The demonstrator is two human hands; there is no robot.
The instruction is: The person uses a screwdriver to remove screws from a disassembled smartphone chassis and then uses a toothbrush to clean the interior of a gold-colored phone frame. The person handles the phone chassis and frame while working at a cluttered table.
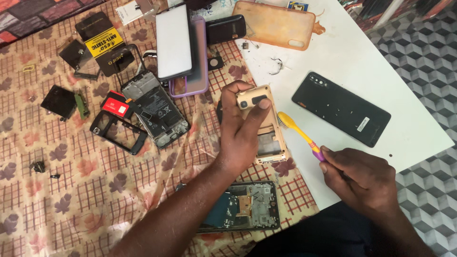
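We are holding a gold phone frame [270, 138] in our left hand [243, 131], tilted up above the patterned cloth [71, 190]. The fingers are grasping it: the thumb is pressing on the upper end beside the camera opening, and the other fingers are curling behind the left edge, so the frame is standing out to the right of the palm. Our right hand [364, 178] is gripping a yellow toothbrush [297, 131] by its purple handle end, fingers clenched around it. The bristle head is touching the right edge of the frame, just under the thumb. A black back cover [340, 108] is lying on the white table [381, 62], well apart from the brush. An opened phone body [154, 112] is lying on the cloth to the left, and another opened phone [243, 207] is resting under our left forearm.
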